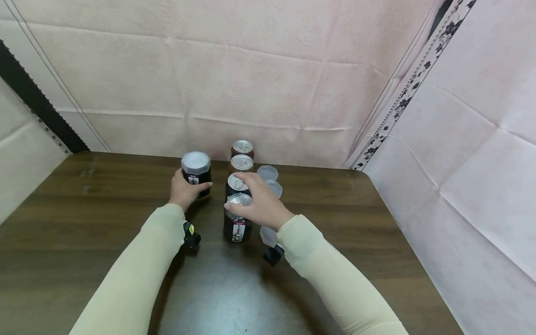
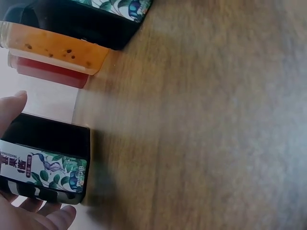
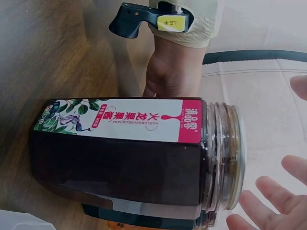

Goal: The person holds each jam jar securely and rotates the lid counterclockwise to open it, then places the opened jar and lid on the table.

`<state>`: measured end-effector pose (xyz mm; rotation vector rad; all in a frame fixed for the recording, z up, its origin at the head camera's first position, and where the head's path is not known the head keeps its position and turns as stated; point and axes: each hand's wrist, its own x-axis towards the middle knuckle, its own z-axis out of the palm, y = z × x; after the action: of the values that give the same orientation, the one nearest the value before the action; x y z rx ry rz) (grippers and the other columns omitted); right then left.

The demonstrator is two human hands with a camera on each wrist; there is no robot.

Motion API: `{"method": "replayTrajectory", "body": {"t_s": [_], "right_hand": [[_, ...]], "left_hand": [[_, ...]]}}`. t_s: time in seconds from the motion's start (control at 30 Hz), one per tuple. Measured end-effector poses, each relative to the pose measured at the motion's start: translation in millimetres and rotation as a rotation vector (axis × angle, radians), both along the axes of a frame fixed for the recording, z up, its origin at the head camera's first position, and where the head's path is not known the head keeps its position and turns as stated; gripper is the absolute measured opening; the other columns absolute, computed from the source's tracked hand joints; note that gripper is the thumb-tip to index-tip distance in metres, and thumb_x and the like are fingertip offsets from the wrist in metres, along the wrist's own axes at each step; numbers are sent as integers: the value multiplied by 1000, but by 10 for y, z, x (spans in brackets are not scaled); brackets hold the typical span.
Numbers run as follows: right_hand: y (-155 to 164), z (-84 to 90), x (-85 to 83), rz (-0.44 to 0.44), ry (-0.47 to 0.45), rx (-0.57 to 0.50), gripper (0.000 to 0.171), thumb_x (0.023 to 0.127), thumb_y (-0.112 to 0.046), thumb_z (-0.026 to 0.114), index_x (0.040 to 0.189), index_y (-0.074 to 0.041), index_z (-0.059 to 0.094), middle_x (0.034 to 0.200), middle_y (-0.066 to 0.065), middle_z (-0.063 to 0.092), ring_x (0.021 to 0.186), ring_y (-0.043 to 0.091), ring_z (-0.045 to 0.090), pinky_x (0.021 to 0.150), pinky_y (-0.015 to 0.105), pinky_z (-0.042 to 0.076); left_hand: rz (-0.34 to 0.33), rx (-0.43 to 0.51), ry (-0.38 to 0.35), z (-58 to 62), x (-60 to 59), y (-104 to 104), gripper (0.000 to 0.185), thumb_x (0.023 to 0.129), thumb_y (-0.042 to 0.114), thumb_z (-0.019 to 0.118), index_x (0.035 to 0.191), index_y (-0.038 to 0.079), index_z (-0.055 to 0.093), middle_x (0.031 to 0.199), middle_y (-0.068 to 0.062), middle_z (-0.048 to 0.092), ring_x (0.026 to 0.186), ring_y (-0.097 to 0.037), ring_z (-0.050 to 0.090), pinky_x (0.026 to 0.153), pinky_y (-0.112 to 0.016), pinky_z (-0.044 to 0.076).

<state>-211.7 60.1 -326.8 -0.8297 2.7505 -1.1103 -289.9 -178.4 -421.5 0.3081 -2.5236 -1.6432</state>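
My left hand [image 1: 184, 190] grips a dark jar [image 2: 45, 158] with a frosted plastic lid [image 1: 196, 163], its fingers and thumb round the sides. Right of it a row of jars with silvery pull-ring tops runs toward the wall. The front dark jar [image 3: 120, 158] has a white and pink label, and another dark jar [image 1: 231, 190] stands behind it. Farther back are an orange jar [image 2: 57, 48] and a red jar [image 2: 53, 73]. Over the front two jars hovers my right hand [image 1: 263, 204], thumb and fingers spread, holding nothing.
Several loose translucent lids lie right of the row, among them a far lid [image 1: 267, 172], a second lid [image 1: 274, 187] and a near lid [image 1: 268, 236]. The wooden table [image 1: 347, 260] meets a pale cloth wall [image 1: 259, 83] at its back edge.
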Motion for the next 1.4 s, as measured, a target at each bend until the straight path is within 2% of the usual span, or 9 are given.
{"method": "replayTrajectory", "body": {"t_s": [0.27,0.5,0.73,1.13,1.4], "right_hand": [[-7,-31,-16,1,-12,-1,75,85,-41,69,148,-18,36,148,3,35,131,17,39,108,42,38],[-11,-77,-37,7,-4,-9,74,85,-40,69,148,-19,36,148,3,35,131,16,39,107,40,39],[-19,-76,-46,-5,-12,-18,74,85,-40,69,148,-19,36,148,3,34,129,18,40,106,42,39],[-38,-51,-53,4,0,-14,74,85,-40,69,148,-16,36,148,3,34,130,18,39,107,41,38],[-20,-35,-42,-2,17,-10,74,85,-40,69,148,-16,36,149,3,34,131,17,38,108,41,38]], "left_hand": [[0,14,14,-71,-52,-10,98,78,24,79,151,-1,17,148,-25,32,135,-39,34,111,-52,29],[-6,38,42,-84,-57,-44,90,79,16,78,149,-1,23,147,-24,35,135,-38,35,111,-52,30],[-17,62,42,-72,-63,-46,90,79,16,78,149,1,24,147,-22,36,135,-37,35,111,-50,31],[-49,58,29,-75,-37,-114,96,78,17,79,151,4,19,149,-22,33,136,-38,32,111,-53,30],[-23,85,47,-17,36,-83,93,78,17,79,151,5,21,149,-21,34,136,-36,33,110,-51,32]]}}
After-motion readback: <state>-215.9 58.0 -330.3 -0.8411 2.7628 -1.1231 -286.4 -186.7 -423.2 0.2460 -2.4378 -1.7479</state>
